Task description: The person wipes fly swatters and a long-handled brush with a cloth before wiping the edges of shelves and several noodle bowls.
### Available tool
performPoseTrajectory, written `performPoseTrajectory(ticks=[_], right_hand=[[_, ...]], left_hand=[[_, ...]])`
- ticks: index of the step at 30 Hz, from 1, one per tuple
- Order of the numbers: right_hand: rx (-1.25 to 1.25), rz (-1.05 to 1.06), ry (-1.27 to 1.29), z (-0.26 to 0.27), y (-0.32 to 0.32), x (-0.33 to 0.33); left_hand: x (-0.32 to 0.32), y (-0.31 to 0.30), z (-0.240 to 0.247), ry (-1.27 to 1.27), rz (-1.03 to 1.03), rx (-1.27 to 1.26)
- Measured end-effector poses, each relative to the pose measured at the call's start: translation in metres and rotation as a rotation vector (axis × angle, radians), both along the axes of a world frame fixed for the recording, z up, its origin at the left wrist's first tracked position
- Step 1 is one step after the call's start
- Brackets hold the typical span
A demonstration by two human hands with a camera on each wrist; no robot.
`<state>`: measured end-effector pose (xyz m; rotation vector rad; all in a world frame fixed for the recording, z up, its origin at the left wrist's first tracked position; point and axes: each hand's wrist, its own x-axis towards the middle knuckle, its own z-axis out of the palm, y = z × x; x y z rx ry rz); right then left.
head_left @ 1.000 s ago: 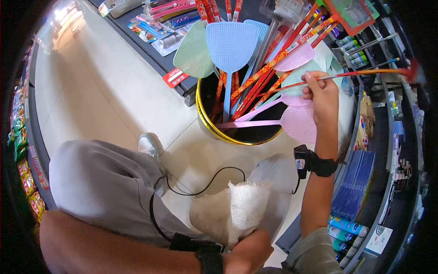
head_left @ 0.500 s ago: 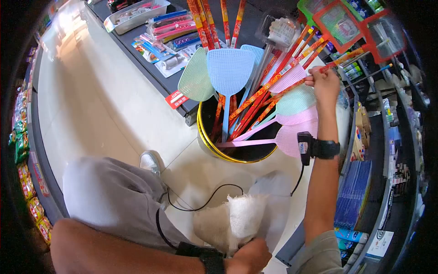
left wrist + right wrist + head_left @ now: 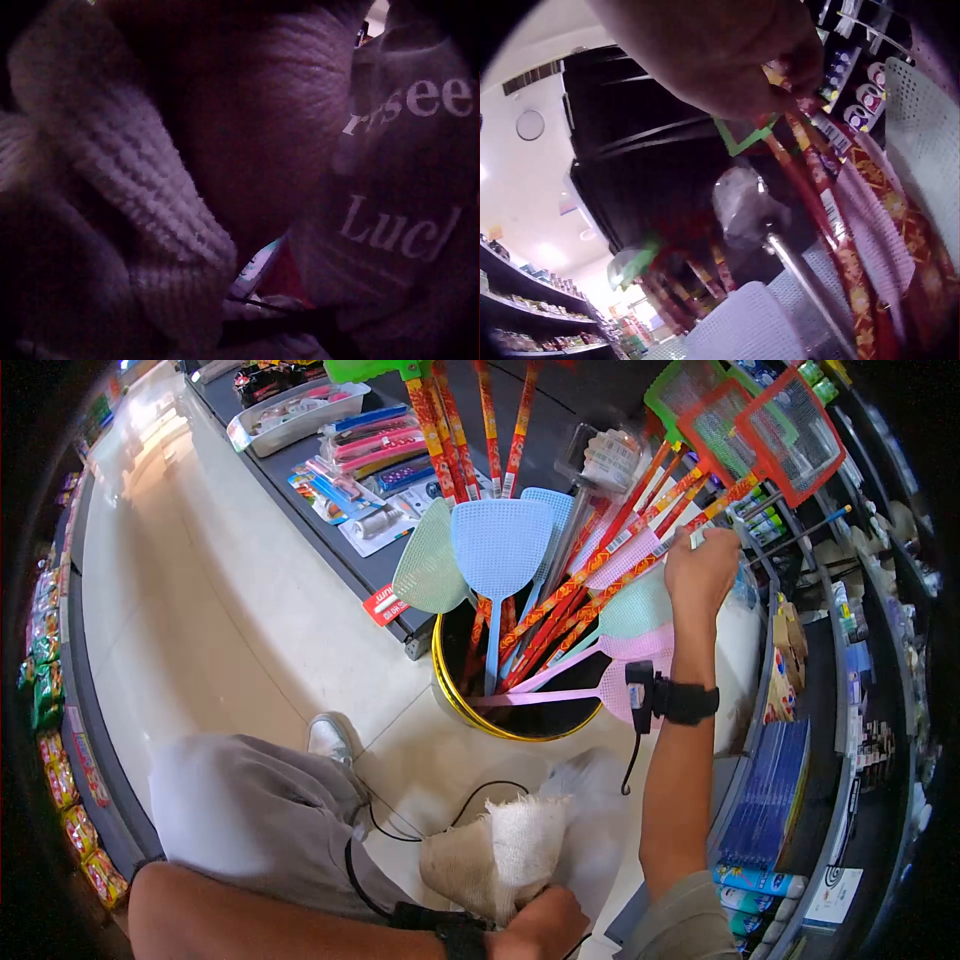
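In the head view, my right hand point(image 3: 703, 565) pinches the red-and-gold patterned handle of a fly swatter with a red mesh head point(image 3: 792, 438). Its handle slants down into a black bucket point(image 3: 520, 732) with a gold rim. Other swatters crowd the bucket: a blue one point(image 3: 500, 545), a pale green one point(image 3: 432, 560), pink ones and more patterned handles. The right wrist view shows my fingers point(image 3: 802, 67) at the handles. My left hand point(image 3: 545, 928) holds a frayed white and tan knit cloth point(image 3: 525, 840) near my lap; its ribbed weave point(image 3: 142, 180) fills part of the left wrist view.
A dark display table point(image 3: 300, 520) behind the bucket carries packaged goods and a white tray point(image 3: 300, 420). Shelves with tubes and blue booklets point(image 3: 765, 790) run along the right. Snack packs point(image 3: 100, 870) line the left. A black cable point(image 3: 490, 790) hangs before my knees.
The red swatter, earlier held nearly level toward the right, now slants upward from the bucket beside the others. My right hand has stayed along its handle. My left hand keeps hold of the cloth.
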<state>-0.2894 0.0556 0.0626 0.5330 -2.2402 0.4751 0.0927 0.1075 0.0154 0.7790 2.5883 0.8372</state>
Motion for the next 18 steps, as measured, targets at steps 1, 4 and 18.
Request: performPoseTrajectory(ticks=[1, 4, 18], right_hand=[[-0.063, 0.1, -0.159, 0.008, -0.008, 0.015], [-0.112, 0.233, -0.445, 0.014, -0.033, 0.018], [-0.36, 0.532, -0.467, 0.031, -0.024, 0.024]], left_hand=[[-0.002, 0.004, -0.001, 0.013, 0.004, -0.002], [-0.007, 0.014, -0.004, 0.041, 0.005, -0.009], [-0.117, -0.078, 0.084, -0.047, 0.528, -0.265]])
